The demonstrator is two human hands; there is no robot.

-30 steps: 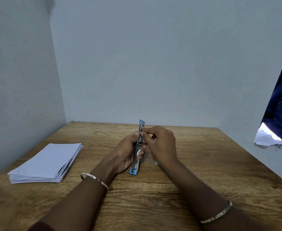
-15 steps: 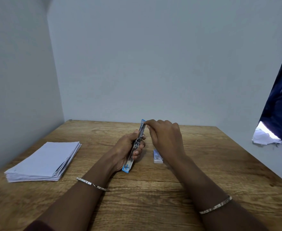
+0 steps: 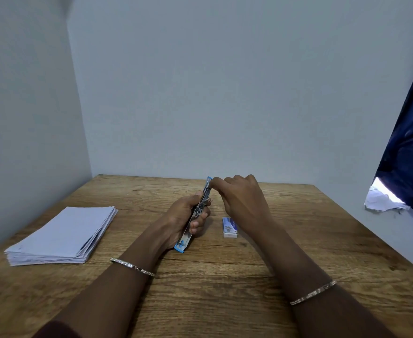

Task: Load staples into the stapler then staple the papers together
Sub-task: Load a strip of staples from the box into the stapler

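Observation:
A blue and silver stapler [image 3: 185, 236] is swung fully open into one long strip above the wooden table [image 3: 225, 289]. My left hand [image 3: 183, 218] grips it around its hinge. My right hand [image 3: 239, 198] pinches the stapler's far upper end between fingertips; whether it holds staples there I cannot see. A small white and blue staple box [image 3: 229, 227] lies on the table just right of the stapler, under my right wrist. A stack of white papers [image 3: 64, 237] rests at the table's left side, apart from both hands.
Grey walls close off the table at the back and left. A dark blue curtain [image 3: 410, 152] hangs at the right with crumpled white paper [image 3: 383, 201] below it. Thin bracelets sit on both wrists.
The stapler's lower end has swung a little left, tilting it. My right hand slid up from the stapler's middle to its far tip, uncovering the staple box.

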